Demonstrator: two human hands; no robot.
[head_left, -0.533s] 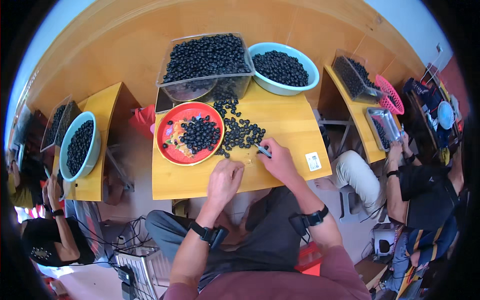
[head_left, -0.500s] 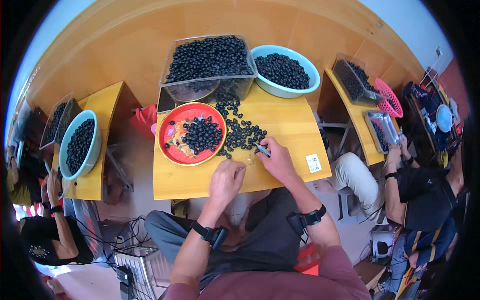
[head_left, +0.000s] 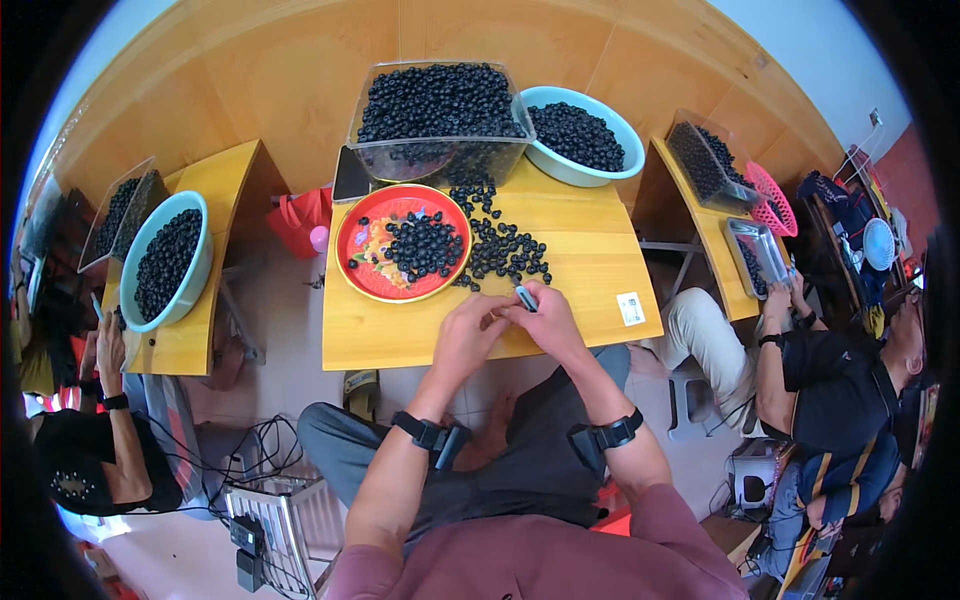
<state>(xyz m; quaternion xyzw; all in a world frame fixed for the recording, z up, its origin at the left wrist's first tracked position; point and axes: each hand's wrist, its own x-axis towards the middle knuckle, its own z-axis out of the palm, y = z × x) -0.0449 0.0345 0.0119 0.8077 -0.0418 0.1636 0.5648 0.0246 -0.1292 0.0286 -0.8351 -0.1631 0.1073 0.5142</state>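
My right hand (head_left: 548, 325) grips a short, pen-like tool (head_left: 526, 297) with a pale blue-grey body. Against its fingertips, near the table's front edge, my left hand (head_left: 466, 337) is closed in a pinch. Whatever lies between the fingers is too small or hidden to make out. Just beyond my hands, loose round black pieces (head_left: 508, 250) are scattered on the yellow table (head_left: 590, 245). To their left stands a red, flower-patterned tray (head_left: 365, 277) with a heap of the same black pieces in it.
At the back stand a clear plastic bin (head_left: 440, 152) and a light-blue basin (head_left: 585, 178), both full of black pieces. A flat dark object (head_left: 350, 176) lies behind the tray. A white label (head_left: 630, 309) is at the table's right. People work at side tables left and right.
My right hand has drawn back toward me with the tool and met my left hand, which has shifted slightly right. The view has shifted a little too.
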